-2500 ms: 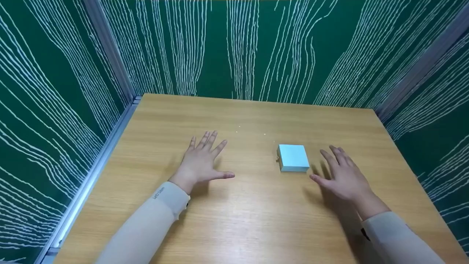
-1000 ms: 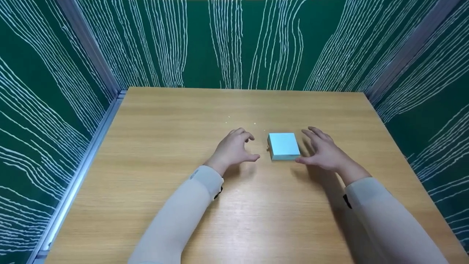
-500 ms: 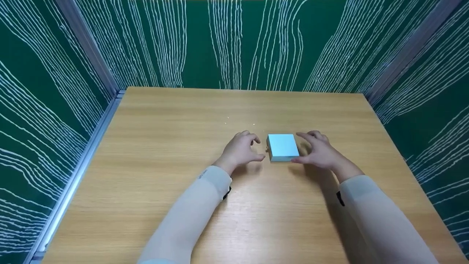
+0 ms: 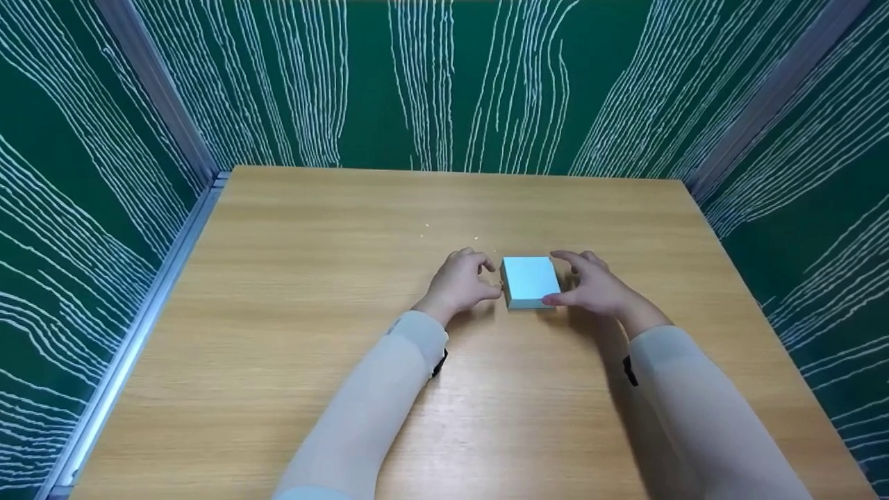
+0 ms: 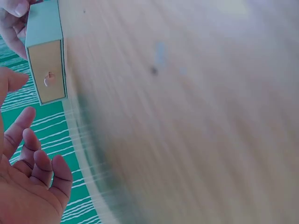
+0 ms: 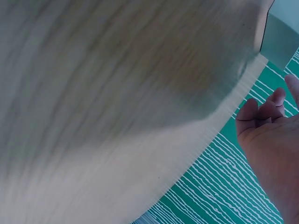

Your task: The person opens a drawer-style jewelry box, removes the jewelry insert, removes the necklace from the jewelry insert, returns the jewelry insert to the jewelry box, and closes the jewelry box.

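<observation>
A small light-blue drawer box (image 4: 530,278) sits on the wooden table. In the left wrist view its tan drawer front (image 5: 46,70) carries a small metal knob (image 5: 49,79). My left hand (image 4: 458,281) is just left of that front, fingers loosely bent and holding nothing. Its thumb (image 5: 16,80) points toward the knob with a gap between. My right hand (image 4: 594,281) spans the box's right end, thumb on the near side and forefinger at the far right corner. The right wrist view shows the fingers (image 6: 268,109) close to the box; the thumb is out of that view.
Several tiny white specks (image 4: 476,238) lie on the table (image 4: 333,222) behind the box. Green walls (image 4: 375,90) with white wavy lines stand behind and on both sides, with metal posts (image 4: 156,87) at the corners.
My left hand has swung right to the drawer side, its spread fingers now bent. My right hand has moved left and round the box's right end. The box stays on its spot.
</observation>
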Action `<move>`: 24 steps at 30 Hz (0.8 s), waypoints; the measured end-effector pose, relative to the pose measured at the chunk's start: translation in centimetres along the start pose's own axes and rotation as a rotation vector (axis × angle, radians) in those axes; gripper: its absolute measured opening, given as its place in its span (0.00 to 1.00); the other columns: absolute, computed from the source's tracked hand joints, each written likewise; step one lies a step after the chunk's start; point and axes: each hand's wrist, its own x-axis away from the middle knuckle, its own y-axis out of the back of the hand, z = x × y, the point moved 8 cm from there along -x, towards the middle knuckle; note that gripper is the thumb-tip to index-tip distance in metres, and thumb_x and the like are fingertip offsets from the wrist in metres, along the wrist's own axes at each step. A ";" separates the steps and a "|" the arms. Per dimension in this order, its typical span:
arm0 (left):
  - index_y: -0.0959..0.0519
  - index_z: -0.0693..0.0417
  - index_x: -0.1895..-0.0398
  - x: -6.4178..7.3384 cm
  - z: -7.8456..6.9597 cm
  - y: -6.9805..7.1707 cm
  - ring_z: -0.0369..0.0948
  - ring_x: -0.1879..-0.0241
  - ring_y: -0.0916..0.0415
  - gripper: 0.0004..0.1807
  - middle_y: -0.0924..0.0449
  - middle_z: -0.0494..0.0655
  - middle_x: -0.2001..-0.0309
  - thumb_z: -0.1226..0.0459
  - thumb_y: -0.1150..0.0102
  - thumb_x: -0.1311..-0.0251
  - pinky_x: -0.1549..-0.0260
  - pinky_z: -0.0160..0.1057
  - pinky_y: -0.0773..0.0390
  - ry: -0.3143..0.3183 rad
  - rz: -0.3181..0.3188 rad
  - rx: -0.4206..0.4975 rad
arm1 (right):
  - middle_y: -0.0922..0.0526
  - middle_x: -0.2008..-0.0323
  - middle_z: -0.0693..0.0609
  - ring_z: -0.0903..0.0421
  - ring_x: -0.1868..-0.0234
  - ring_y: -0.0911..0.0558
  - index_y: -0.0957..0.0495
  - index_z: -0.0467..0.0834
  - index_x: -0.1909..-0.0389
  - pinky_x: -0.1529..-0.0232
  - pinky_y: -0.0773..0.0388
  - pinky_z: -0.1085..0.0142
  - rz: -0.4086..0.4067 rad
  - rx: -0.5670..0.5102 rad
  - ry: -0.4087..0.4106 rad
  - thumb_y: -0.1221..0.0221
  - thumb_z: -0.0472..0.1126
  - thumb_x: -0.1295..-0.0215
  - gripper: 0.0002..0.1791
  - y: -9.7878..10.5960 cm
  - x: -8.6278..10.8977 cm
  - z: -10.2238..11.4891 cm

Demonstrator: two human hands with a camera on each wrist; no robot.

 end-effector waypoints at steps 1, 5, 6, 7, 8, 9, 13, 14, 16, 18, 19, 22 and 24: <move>0.14 0.51 0.37 -0.1 0.0 -0.1 0.45 0.41 0.23 0.23 0.19 0.48 0.42 0.56 0.22 0.32 0.38 0.47 0.18 0.002 -0.001 0.007 | 0.35 0.23 0.34 0.33 0.23 0.36 0.42 0.52 0.09 0.20 0.36 0.26 0.005 -0.008 0.002 0.19 0.65 0.39 0.63 -0.1 -0.1 0.0; 0.13 0.52 0.40 -0.5 -0.2 -0.6 0.44 0.45 0.24 0.20 0.19 0.48 0.44 0.59 0.22 0.32 0.42 0.45 0.18 -0.001 0.006 0.024 | 0.33 0.27 0.34 0.36 0.28 0.35 0.41 0.51 0.09 0.23 0.34 0.30 0.013 -0.023 0.009 0.20 0.66 0.38 0.63 -0.5 -0.5 -0.1; 0.12 0.51 0.41 -0.6 -0.2 -0.7 0.44 0.46 0.24 0.18 0.19 0.48 0.45 0.59 0.22 0.32 0.43 0.45 0.18 -0.003 0.010 0.029 | 0.33 0.28 0.35 0.37 0.30 0.35 0.41 0.51 0.09 0.24 0.33 0.31 0.015 -0.023 0.010 0.20 0.66 0.39 0.63 -0.6 -0.6 -0.1; 0.12 0.51 0.42 -0.7 -0.3 -0.8 0.43 0.47 0.25 0.17 0.18 0.49 0.45 0.60 0.23 0.32 0.44 0.44 0.18 -0.004 0.013 0.033 | 0.33 0.29 0.35 0.37 0.31 0.34 0.41 0.51 0.09 0.25 0.33 0.33 0.016 -0.023 0.012 0.20 0.66 0.39 0.63 -0.6 -0.6 -0.1; 0.12 0.51 0.44 -0.8 -0.3 -0.9 0.43 0.47 0.25 0.16 0.18 0.49 0.45 0.61 0.23 0.32 0.45 0.43 0.19 -0.004 0.016 0.037 | 0.33 0.29 0.35 0.38 0.31 0.34 0.41 0.51 0.09 0.25 0.33 0.33 0.016 -0.023 0.009 0.19 0.66 0.39 0.63 -0.6 -0.7 -0.1; 0.12 0.50 0.45 -0.9 -0.3 -1.0 0.43 0.48 0.25 0.15 0.18 0.50 0.45 0.62 0.23 0.32 0.47 0.43 0.20 -0.005 0.019 0.041 | 0.33 0.29 0.36 0.38 0.31 0.34 0.40 0.51 0.09 0.25 0.33 0.34 0.017 -0.023 0.007 0.19 0.67 0.39 0.63 -0.6 -0.8 -0.2; 0.11 0.49 0.49 -1.1 -0.5 -1.3 0.46 0.45 0.24 0.11 0.18 0.51 0.42 0.63 0.23 0.33 0.48 0.43 0.19 0.004 0.023 0.033 | 0.33 0.29 0.36 0.38 0.31 0.34 0.40 0.51 0.09 0.26 0.33 0.36 0.018 -0.037 -0.005 0.19 0.66 0.40 0.63 -0.5 -0.6 -0.4; 0.11 0.49 0.50 -1.1 -0.5 -1.4 0.46 0.41 0.23 0.11 0.17 0.51 0.40 0.63 0.23 0.33 0.46 0.43 0.18 0.010 0.022 0.027 | 0.33 0.30 0.36 0.38 0.31 0.34 0.40 0.51 0.09 0.26 0.33 0.36 0.020 -0.044 -0.010 0.19 0.66 0.39 0.63 -0.5 -0.6 -0.4; 0.10 0.49 0.51 -1.2 -0.5 -1.6 0.48 0.38 0.22 0.09 0.17 0.50 0.38 0.63 0.23 0.33 0.42 0.45 0.17 0.021 0.027 0.011 | 0.33 0.29 0.37 0.38 0.30 0.33 0.40 0.52 0.09 0.24 0.34 0.37 0.026 -0.057 -0.022 0.19 0.66 0.39 0.63 -0.6 -0.5 -0.4; 0.10 0.49 0.52 -1.3 -0.5 -1.8 0.48 0.36 0.22 0.08 0.17 0.49 0.38 0.62 0.23 0.32 0.39 0.45 0.17 0.026 0.029 -0.008 | 0.33 0.29 0.37 0.38 0.30 0.32 0.41 0.52 0.09 0.22 0.34 0.36 0.033 -0.074 -0.039 0.19 0.65 0.38 0.63 -0.7 -0.5 -0.4; 0.10 0.49 0.53 -1.3 -0.6 -1.8 0.48 0.37 0.21 0.08 0.17 0.49 0.40 0.62 0.23 0.31 0.38 0.46 0.17 0.027 0.028 -0.016 | 0.33 0.28 0.37 0.38 0.29 0.32 0.41 0.52 0.09 0.21 0.35 0.36 0.037 -0.081 -0.044 0.19 0.65 0.38 0.63 -0.8 -0.5 -0.4; 0.09 0.49 0.55 -1.4 -0.8 -1.8 0.46 0.42 0.21 0.06 0.17 0.46 0.46 0.60 0.22 0.30 0.38 0.47 0.18 0.022 0.018 -0.049 | 0.33 0.27 0.37 0.38 0.28 0.32 0.41 0.52 0.09 0.16 0.37 0.35 0.043 -0.089 -0.049 0.19 0.65 0.38 0.63 -0.8 -0.6 -0.3; 0.09 0.49 0.58 -1.4 -0.9 -1.7 0.45 0.45 0.22 0.04 0.17 0.45 0.47 0.60 0.22 0.29 0.39 0.47 0.18 0.022 0.007 -0.068 | 0.32 0.26 0.37 0.38 0.27 0.32 0.41 0.52 0.09 0.16 0.38 0.35 0.046 -0.090 -0.050 0.19 0.66 0.38 0.63 -0.9 -0.7 -0.3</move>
